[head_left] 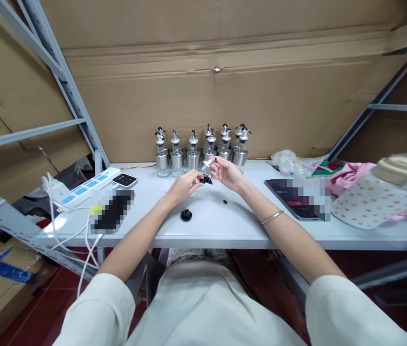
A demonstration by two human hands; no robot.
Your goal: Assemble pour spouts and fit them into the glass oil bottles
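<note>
My left hand (184, 188) pinches a small black plastic piece (206, 179) between thumb and fingertips. Close beside it, the curled fingers of my right hand (227, 174) grip a silver pour spout (209, 164) with a dark tip. The two parts are near each other; whether they touch is unclear. On the white tabletop below lies a round black stopper (186, 215), with a tiny black part (225, 202) to its right. Behind my hands stand several glass oil bottles (177, 161) with steel bands and pour spouts, partly hidden by my right hand.
A power strip (88, 186), a small white-edged device (124, 180) and a blurred dark phone (113, 211) with cables occupy the left. At right are a tablet-like screen (293, 199), a clear plastic bag (293, 163) and a dotted, beige-lidded container (369, 202). Cardboard (225, 105) walls the back.
</note>
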